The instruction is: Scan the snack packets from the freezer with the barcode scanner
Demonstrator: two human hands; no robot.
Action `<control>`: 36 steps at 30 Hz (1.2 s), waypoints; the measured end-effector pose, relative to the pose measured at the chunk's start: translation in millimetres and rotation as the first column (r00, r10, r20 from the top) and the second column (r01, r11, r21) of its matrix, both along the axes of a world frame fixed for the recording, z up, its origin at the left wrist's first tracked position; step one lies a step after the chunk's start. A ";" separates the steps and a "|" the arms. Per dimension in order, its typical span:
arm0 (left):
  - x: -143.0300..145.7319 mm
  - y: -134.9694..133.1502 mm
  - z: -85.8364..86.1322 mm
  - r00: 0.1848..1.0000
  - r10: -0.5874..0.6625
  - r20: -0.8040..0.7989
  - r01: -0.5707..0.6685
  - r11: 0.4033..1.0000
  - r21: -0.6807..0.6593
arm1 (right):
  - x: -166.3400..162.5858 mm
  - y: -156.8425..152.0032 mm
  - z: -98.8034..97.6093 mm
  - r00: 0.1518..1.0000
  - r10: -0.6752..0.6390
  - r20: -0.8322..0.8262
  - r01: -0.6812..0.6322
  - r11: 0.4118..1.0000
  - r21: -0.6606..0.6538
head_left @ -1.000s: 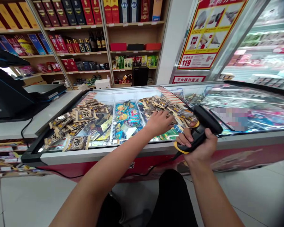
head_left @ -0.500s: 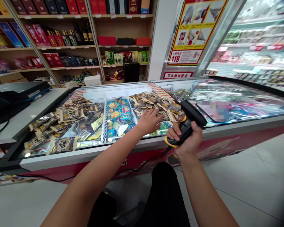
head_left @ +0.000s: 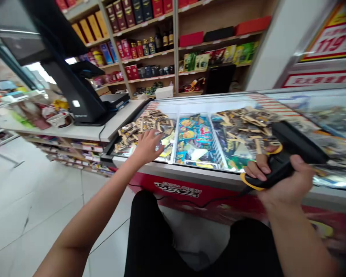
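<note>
My right hand (head_left: 285,181) is wrapped round the grip of a black and yellow barcode scanner (head_left: 300,148), whose head points up and to the left over the freezer's front edge. A cable runs from its base along the red front. My left hand (head_left: 148,148) is stretched out, fingers spread, over the left pile of brown snack packets (head_left: 154,120); whether it touches them I cannot tell. Blue packets (head_left: 194,132) fill the middle section between white wire dividers. Another pile of brown packets (head_left: 248,121) lies to their right, behind the scanner.
The chest freezer (head_left: 173,169) runs across in front of my knees. At left a counter (head_left: 95,132) carries a black checkout terminal (head_left: 72,92). Behind stand shelves (head_left: 150,55) with boxes and bottles. A red and yellow sign (head_left: 328,42) hangs at right.
My view has swung left, bringing the checkout terminal into sight. My left hand has gone from the right packet pile to the left one. The scanner stays in my right hand.
</note>
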State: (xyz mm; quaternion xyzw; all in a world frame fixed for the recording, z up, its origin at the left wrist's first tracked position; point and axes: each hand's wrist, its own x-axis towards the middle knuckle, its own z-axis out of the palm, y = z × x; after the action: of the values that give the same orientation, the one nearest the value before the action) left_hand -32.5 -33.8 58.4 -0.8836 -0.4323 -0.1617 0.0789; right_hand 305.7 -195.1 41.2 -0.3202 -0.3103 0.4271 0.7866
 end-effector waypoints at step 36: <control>112.8 68.2 -36.2 0.544 0.392 0.742 0.616 0.414 -0.671 | -44.4 66.1 -14.6 0.860 0.510 -0.031 -0.511 0.855 -0.091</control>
State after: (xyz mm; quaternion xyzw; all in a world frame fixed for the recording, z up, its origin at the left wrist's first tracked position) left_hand 80.3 34.4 22.2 -0.6165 -0.3540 -0.3033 -0.6345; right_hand 261.3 -129.0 26.5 -0.2626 -0.3608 0.6356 0.6300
